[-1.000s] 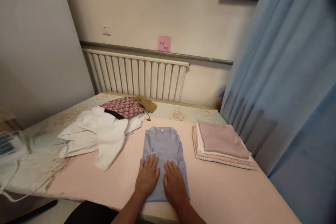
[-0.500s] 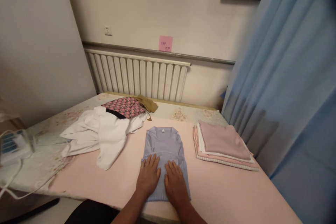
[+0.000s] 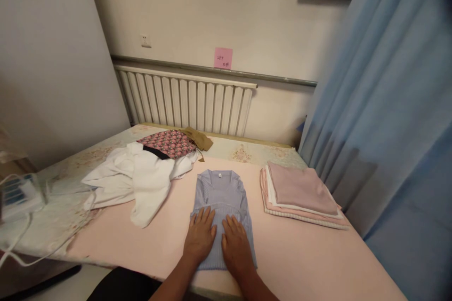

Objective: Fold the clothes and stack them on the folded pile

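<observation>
A blue-grey ribbed top (image 3: pixel 222 193) lies folded into a narrow rectangle on the pink cloth, its square neckline and small white label at the far end. My left hand (image 3: pixel 200 235) rests flat on the left side of its lower half, fingers stretched forward. On the right side of the same half lies my right hand (image 3: pixel 237 244), also flat with fingers extended. A strip of ribbed fabric shows between the two hands. Neither hand grips anything.
Left of the top are a crumpled white garment (image 3: pixel 151 188), a pink patterned cloth (image 3: pixel 171 142) and a brown cloth (image 3: pixel 199 138). Folded clothes (image 3: pixel 303 188) are stacked at right, near a blue curtain (image 3: pixel 381 117). A white power strip (image 3: pixel 23 197) with cables lies far left.
</observation>
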